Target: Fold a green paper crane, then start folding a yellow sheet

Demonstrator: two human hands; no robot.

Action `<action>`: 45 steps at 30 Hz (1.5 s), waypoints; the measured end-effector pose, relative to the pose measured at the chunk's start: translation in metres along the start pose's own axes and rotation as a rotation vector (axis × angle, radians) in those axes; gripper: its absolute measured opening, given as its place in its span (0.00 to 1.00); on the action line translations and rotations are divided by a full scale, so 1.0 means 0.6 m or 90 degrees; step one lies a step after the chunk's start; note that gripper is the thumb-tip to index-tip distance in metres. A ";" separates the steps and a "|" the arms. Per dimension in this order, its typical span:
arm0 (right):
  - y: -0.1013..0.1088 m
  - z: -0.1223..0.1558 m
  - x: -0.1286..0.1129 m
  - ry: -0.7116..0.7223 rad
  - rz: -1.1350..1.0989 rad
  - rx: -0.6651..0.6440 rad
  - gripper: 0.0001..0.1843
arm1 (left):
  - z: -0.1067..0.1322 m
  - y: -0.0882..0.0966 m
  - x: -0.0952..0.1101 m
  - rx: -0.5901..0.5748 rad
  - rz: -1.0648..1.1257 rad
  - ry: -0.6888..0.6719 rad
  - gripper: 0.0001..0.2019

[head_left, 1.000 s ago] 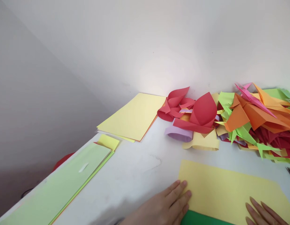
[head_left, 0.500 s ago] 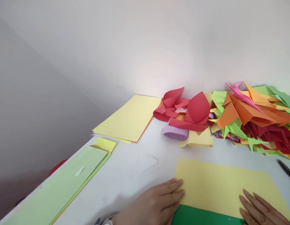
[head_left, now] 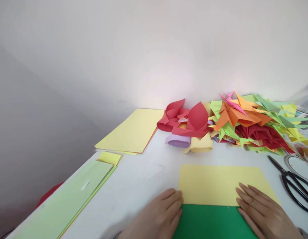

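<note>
A yellow sheet of paper [head_left: 216, 182] lies flat on the white table [head_left: 141, 179], overlapping a green sheet [head_left: 208, 222] nearer to me. My left hand [head_left: 158, 215] rests flat at the yellow sheet's left edge, fingers stretched out and touching both sheets. My right hand [head_left: 260, 209] lies flat with fingers apart on the yellow sheet's right part and the green sheet's edge.
A heap of folded coloured paper [head_left: 231, 126] lies along the back wall. A stack of yellow sheets [head_left: 131, 132] and a light green stack [head_left: 66, 202] sit at the left. Black scissors [head_left: 293, 186] and a tape roll [head_left: 298, 166] are at the right.
The view has tilted down and shifted right, showing more of the green sheet, the scissors and the tape roll. Both hands stay flat on the papers, the right one now further onto them.
</note>
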State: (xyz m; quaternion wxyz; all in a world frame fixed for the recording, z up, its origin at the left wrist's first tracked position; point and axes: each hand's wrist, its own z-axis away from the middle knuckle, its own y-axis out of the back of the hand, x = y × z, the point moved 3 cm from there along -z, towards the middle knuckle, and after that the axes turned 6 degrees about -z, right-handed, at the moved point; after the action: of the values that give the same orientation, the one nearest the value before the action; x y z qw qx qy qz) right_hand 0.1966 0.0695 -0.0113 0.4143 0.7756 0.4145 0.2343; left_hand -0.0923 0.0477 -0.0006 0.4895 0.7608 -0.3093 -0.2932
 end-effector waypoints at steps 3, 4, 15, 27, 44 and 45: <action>0.000 0.000 -0.002 -0.026 -0.004 0.011 0.11 | -0.006 0.003 -0.001 0.017 0.008 0.004 0.10; 0.000 0.000 -0.002 -0.037 -0.001 0.017 0.12 | -0.009 0.003 -0.001 0.018 0.006 0.004 0.11; -0.012 -0.027 -0.032 -0.091 0.123 -0.063 0.24 | -0.027 0.006 0.010 0.063 -0.092 -0.034 0.18; -0.089 -0.107 -0.102 -0.012 0.117 -0.022 0.14 | -0.035 0.017 0.033 0.271 -0.122 -0.068 0.13; -0.071 -0.089 -0.139 0.075 0.123 0.126 0.20 | -0.063 -0.015 0.093 0.100 -0.231 -0.055 0.10; -0.071 -0.088 -0.138 0.077 0.124 0.117 0.19 | -0.062 -0.015 0.092 0.099 -0.223 -0.059 0.10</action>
State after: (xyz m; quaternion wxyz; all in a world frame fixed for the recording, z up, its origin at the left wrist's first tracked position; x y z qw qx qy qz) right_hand 0.0948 0.0372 -0.0195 0.2913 0.8312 0.3811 0.2810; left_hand -0.0279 0.0299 -0.0035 0.3561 0.8240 -0.2163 -0.3839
